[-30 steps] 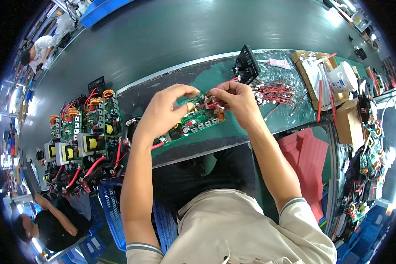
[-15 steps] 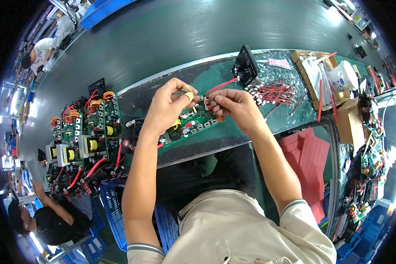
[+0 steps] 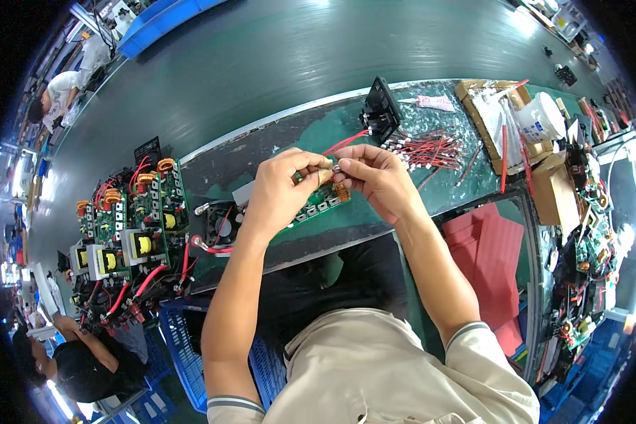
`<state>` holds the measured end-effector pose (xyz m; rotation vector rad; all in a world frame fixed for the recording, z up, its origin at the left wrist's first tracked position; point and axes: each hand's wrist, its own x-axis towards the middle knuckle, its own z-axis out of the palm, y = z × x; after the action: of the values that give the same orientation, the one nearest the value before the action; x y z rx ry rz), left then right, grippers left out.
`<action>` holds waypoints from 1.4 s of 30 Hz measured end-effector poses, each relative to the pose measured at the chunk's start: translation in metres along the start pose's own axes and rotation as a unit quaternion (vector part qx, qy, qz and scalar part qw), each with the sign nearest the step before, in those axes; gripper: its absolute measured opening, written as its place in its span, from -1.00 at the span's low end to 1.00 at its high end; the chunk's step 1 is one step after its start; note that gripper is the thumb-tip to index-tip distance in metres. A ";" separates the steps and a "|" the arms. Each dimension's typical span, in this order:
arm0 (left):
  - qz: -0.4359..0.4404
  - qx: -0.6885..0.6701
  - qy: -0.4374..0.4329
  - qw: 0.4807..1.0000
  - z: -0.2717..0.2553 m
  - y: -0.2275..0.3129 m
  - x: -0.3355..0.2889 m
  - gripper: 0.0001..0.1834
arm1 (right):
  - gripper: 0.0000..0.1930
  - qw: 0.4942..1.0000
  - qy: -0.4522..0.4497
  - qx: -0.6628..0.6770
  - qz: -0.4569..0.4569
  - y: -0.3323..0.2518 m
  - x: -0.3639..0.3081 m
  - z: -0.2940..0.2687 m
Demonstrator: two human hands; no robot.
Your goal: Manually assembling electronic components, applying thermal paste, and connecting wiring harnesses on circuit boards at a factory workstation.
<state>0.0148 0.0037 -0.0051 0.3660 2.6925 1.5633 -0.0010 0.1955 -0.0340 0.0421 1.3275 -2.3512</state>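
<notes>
My left hand (image 3: 286, 187), with yellowish covers on its fingertips, and my right hand (image 3: 381, 180) meet fingertip to fingertip above a green circuit board (image 3: 321, 207). Both pinch at a small pale, metallic-looking piece (image 3: 336, 168), mostly hidden by the fingers. Red wires (image 3: 346, 143) run from a black panel (image 3: 383, 106) standing behind toward my fingertips; their ends cannot be seen. The board carries a copper coil (image 3: 341, 191), and my left hand covers part of it. At its left end sits a black fan (image 3: 222, 222) beside a thick red cable (image 3: 208, 247).
Several assembled boards (image 3: 145, 212) stand at the left. Right of the panel lie red wire leads (image 3: 431, 148), a tube (image 3: 434, 103) and a cardboard tray (image 3: 477, 116) with a white tub (image 3: 542, 118). A co-worker (image 3: 74, 360) is at lower left; blue crates (image 3: 184, 346) stand below.
My hands have drawn closer together, fingertips now meeting, with the left shifted right. The whole view has slid slightly leftward, and the fan at the board's left end shows more.
</notes>
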 end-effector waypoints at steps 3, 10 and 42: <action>0.025 0.031 0.025 0.999 0.003 0.001 -0.001 -0.81 | -0.82 0.999 0.008 -0.035 -0.026 0.007 0.004 0.003; 0.026 0.052 0.086 0.995 -0.007 -0.003 -0.005 -0.84 | -0.53 0.698 0.267 -0.540 -0.387 -0.045 0.002 -0.028; 0.075 0.035 0.134 0.988 0.032 -0.003 -0.007 -0.76 | -0.82 0.956 0.112 -0.202 -0.178 0.019 -0.017 0.006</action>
<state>0.0248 0.0284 -0.0246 0.3944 2.9923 1.6701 0.0225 0.1881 -0.0426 -0.0616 2.0579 -2.3547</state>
